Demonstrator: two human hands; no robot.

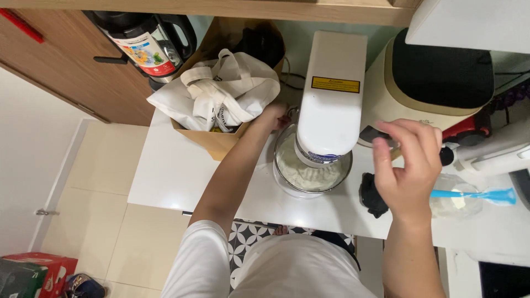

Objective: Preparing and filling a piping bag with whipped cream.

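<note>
Mixer (331, 94), one, is seen mid-table over one bowl (311, 171) of white batter; left hand (274, 115) is pressed beside it, grip untellable; right hand (407, 165) is hovering, fingers loose.

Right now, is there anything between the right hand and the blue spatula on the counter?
Nothing visible lies between them. The right hand hovers directly beside the blue spatula, which rests across a clear container. A black cloth lies to the hand's other side.

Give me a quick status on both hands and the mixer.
Left hand on mixing bowl rim. Right hand raised beside stand mixer, empty. Paper bag crowds the left.
</note>
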